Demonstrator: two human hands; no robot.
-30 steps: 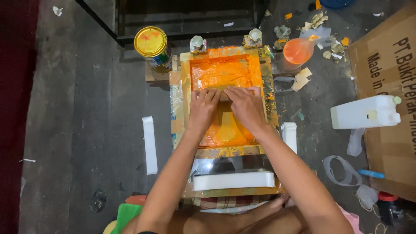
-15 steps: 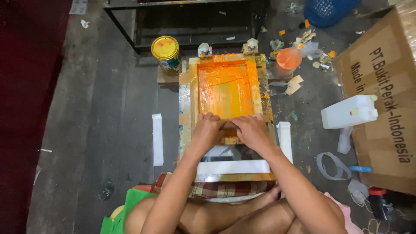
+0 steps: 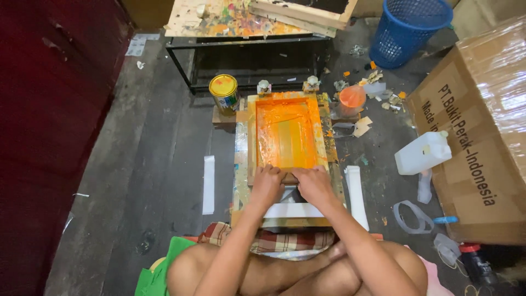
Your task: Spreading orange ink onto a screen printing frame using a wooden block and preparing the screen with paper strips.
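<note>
Both hands, left (image 3: pixel 267 183) and right (image 3: pixel 313 183), clamp squeegee (image 3: pixel 290 176) at near edge of orange-inked screen frame (image 3: pixel 287 134) on floor; two-handed for even pressure.

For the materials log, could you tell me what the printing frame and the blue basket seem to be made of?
Screen-printing frame: probably wood, its straight flat bars coated in orange ink, around a thin mesh. Blue basket: likely moulded plastic, with an evenly coloured lattice wall.

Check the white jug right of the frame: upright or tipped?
Tipped. The white jug lies on its side on the floor, cap end toward the cardboard box.
</note>
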